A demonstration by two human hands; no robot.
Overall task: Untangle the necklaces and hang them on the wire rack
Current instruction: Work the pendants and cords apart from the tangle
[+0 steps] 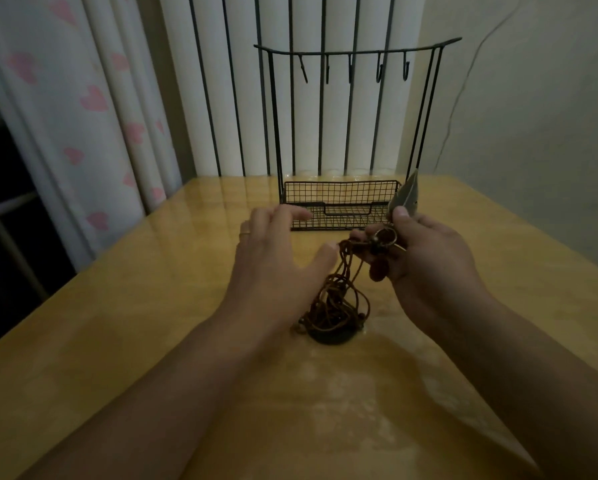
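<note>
The fingers (377, 244) of the right hand (425, 261) are curled tight around a cluster of pendants: one grey feather-shaped pendant (406, 195) stands up above the thumb, and one brass-coloured ring (385, 237) shows between the fingertips. From this grip the brown cord necklaces (339, 292) hang down in a tangle; the number of separate cords cannot be told. Their lower loops are heaped on one dark round piece (330, 337) lying on the desk (152, 306). The left hand (276, 261) is spread wide, fingers extended and apart, holding nothing; its thumb tip lies just beside the upper strands, and whether it touches them cannot be told. One thin ring (245, 233) shows on a finger of this hand. On the far side of both hands, one black wire rack (342, 133) stands upright on the desk, with five hooks along its top bar and one mesh tray at its base. The hooks carry nothing. Behind the rack is a white striped curtain (308, 26); to the left, a curtain with pink hearts (93, 98).
</note>
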